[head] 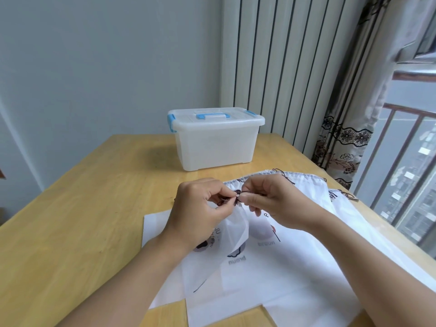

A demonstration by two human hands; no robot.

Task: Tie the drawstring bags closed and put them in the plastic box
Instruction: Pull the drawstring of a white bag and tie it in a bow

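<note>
Several white drawstring bags with dark printed figures lie overlapping on the wooden table. The top bag's mouth is gathered up, and its dark brown drawstring is caught between both hands. My left hand pinches the cord from the left, fingers curled. From the right, my right hand pinches the same cord with thumb and forefinger. A translucent plastic box with blue latches and a blue handle stands behind them near the table's far edge, its lid shut.
More drawstring ends trail off the bags near the table's right edge. A striped wall panel, a patterned curtain and a window with a railing are at the right. A plain wall lies behind the table.
</note>
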